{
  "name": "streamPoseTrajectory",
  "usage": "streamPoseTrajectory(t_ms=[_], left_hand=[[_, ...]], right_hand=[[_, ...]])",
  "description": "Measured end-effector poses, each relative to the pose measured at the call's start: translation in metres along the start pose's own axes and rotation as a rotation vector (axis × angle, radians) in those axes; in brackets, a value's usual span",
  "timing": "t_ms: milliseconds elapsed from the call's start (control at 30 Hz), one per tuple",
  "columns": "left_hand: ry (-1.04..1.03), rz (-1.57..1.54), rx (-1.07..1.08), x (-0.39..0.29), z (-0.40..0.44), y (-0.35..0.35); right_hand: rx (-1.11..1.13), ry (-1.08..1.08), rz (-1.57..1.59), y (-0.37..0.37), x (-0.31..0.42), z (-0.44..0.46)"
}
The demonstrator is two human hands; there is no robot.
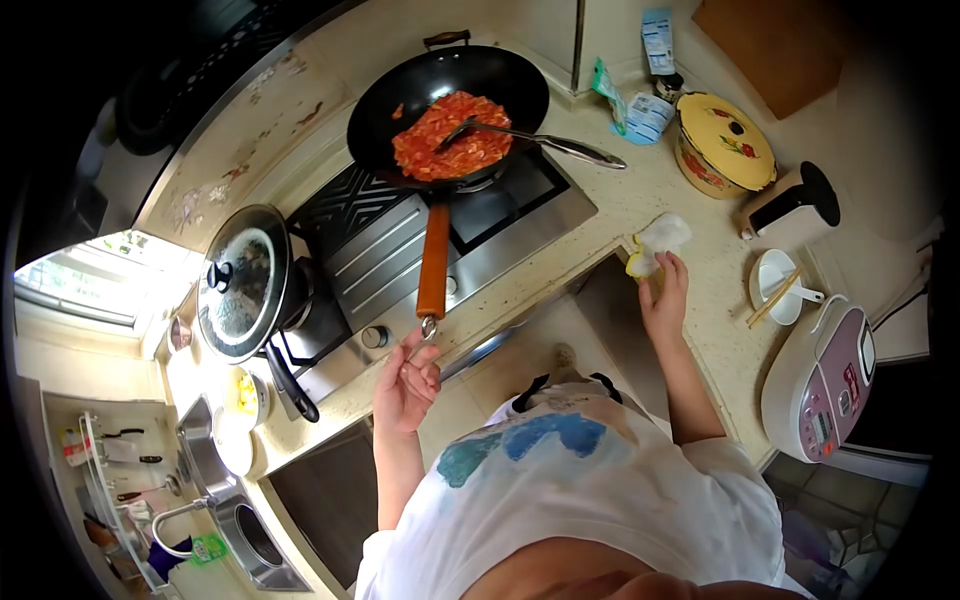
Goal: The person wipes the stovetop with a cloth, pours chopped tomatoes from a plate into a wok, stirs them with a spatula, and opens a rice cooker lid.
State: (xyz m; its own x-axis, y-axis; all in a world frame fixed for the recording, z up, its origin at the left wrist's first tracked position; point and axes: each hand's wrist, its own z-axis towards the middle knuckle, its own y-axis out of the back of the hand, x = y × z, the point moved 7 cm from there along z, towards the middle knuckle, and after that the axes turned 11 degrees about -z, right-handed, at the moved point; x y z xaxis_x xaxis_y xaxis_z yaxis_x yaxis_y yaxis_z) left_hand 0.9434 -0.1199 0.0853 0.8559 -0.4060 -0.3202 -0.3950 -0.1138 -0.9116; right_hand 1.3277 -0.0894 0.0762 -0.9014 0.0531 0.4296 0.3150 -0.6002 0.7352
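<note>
A person in a white shirt (620, 500), seen from above, stands at a kitchen counter (600, 215) with 2 bare hands forward. The left hand (405, 388) is loosely curled, palm up, just beside the metal ring (429, 328) at the end of a wok's brown handle (433, 265); whether the fingers grasp the ring cannot be told. The right hand (665, 308) reaches over the counter, its fingertips at the near edge of a crumpled clear and yellow packet (664, 233); whether they pinch it is unclear.

The black wok (378, 125) sits on the stove (372, 280), its handle pointing toward the person. Red chopped food (460, 140) lies inside, with the head of a spatula (590, 153) in it and the spatula's handle sticking out over the right rim. To the left, also on the stove, is a black pan with a glass lid (240, 300).

Along the right side of the counter are a yellow lidded pot (725, 125), a white bowl (765, 270) with 2 chopsticks (774, 297) across it, and a pink and white rice cooker (815, 390). A metal sink (205, 455) is at the lower left.
</note>
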Motion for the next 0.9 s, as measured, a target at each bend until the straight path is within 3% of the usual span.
streamPoseTrajectory(t_ms=[233,433,667,900], left_hand=[[0.034,0.036,-0.047,0.001,-0.013,0.023],[0.282,0.068,-0.006,0.043,0.009,0.037],[0.414,0.22,-0.019,0.088,0.022,0.021],[0.435,0.298,-0.024,0.145,0.008,0.012]], right_hand=[[0.15,0.089,0.067,-0.005,0.037,-0.033],[0.294,0.013,0.152,0.033,0.041,-0.093],[0.228,-0.141,0.043,0.103,0.005,-0.126],[0.179,-0.204,0.138,0.148,-0.03,-0.136]])
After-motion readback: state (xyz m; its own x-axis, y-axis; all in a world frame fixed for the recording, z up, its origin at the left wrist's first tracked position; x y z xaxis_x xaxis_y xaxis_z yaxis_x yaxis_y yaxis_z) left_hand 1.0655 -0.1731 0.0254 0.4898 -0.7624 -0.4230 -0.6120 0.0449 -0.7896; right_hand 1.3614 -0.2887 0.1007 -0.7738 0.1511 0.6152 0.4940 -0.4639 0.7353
